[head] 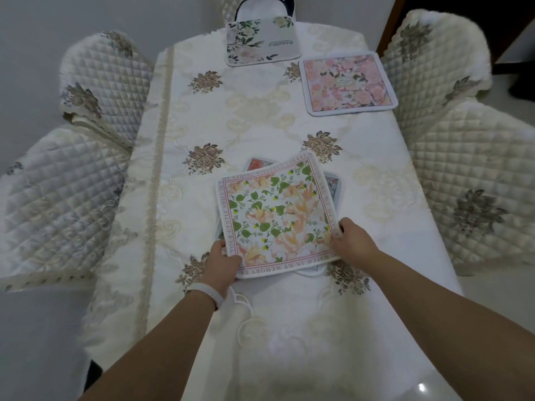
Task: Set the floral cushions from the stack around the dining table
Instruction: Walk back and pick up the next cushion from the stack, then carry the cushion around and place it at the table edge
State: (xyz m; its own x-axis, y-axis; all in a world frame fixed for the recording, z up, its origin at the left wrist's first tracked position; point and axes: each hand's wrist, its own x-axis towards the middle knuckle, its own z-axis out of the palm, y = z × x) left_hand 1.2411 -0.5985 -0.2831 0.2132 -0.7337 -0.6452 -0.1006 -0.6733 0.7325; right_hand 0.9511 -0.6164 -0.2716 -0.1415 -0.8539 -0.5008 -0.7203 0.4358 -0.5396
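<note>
A square floral cushion [278,215] with orange flowers, green leaves and a lettered pink border lies on top of the stack [333,183] in the middle of the table [202,117]. My left hand [223,261] grips its near left corner. My right hand [351,235] grips its near right edge. The far edge of this cushion curls up a little. Corners of other cushions in the stack peek out beneath it. A pink blossom cushion [348,82] lies flat at the far right of the table. A grey-white rose cushion [262,40] lies at the far end.
The table carries a cream embroidered cloth. Quilted covered chairs stand close on the left [104,82] [58,206] and on the right [434,56] [474,186]. Another chair back [260,7] shows at the far end. A dark door frame [390,21] is at the back right.
</note>
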